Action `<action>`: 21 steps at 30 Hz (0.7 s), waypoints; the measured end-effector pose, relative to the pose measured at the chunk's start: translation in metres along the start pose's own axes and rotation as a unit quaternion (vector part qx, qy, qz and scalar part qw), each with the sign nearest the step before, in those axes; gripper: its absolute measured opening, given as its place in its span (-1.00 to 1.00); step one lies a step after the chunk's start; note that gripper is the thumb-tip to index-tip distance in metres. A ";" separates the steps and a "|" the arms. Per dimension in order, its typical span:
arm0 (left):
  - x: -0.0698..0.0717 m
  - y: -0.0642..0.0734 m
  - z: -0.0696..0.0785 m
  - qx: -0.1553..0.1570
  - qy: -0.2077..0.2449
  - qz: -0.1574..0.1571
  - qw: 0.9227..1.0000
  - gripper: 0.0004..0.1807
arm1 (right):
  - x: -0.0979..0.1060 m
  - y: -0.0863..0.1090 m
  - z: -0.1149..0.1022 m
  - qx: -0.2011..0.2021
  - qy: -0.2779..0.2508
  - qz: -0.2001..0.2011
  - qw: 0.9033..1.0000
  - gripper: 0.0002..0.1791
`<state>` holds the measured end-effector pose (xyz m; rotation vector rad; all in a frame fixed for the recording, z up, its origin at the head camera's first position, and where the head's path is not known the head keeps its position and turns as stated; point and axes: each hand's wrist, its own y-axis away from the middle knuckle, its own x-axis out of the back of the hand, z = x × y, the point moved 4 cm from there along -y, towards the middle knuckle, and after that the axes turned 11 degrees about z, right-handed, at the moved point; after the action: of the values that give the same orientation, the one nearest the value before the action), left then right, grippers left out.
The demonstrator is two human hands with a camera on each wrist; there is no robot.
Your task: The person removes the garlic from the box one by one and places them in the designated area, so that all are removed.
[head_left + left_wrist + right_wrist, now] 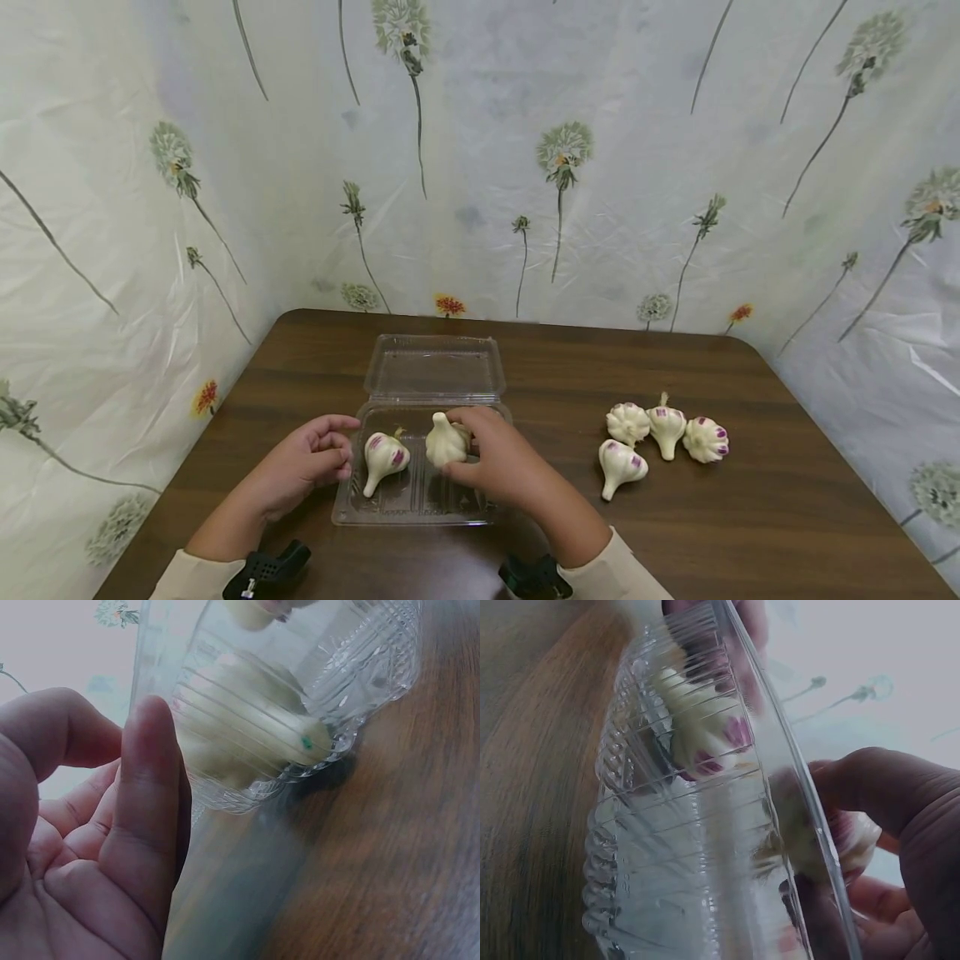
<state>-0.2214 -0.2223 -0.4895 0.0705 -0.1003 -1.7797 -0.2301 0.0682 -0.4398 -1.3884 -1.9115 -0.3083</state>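
Note:
A clear plastic clamshell container point(417, 515) lies open on the table, its lid folded back. One garlic bulb point(386, 458) with purple marks rests in its left part, neck toward the front. My right hand point(498, 458) grips a second garlic bulb point(446, 442) over the container's right part, neck up, fingers and thumb around its side. In the right wrist view this held bulb point(859, 840) shows beyond the clear wall. My left hand point(311, 457) is at the container's left edge, fingers loosely bent, with no bulb in it. The left wrist view shows its thumb point(146, 780) near the container wall.
Several more garlic bulbs point(666, 429) lie grouped on the table's right side. The brown wooden table point(555, 375) ends at a flower-printed sheet point(480, 250) behind and at both sides. The raised lid point(435, 367) lies toward the back.

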 end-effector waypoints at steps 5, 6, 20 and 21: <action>0.000 0.000 0.000 0.001 0.000 -0.002 1.000 -0.40 | 0.006 0.007 0.002 -0.003 -0.035 0.034 0.999 -0.31; 0.000 0.000 0.000 0.001 0.001 -0.002 1.000 -0.40 | 0.007 0.008 0.002 -0.003 -0.045 0.041 0.998 -0.31; -0.001 0.000 0.000 0.002 0.004 -0.003 1.000 -0.40 | 0.020 0.026 0.014 -0.030 -0.103 0.126 0.986 -0.31; -0.001 0.000 0.000 0.002 0.004 -0.002 1.000 -0.40 | 0.022 0.028 0.015 -0.031 -0.102 0.131 0.986 -0.31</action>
<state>-0.2213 -0.2214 -0.4892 0.0812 -0.0973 -1.7840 -0.2144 0.1031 -0.4413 -1.7488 -1.8625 -0.1020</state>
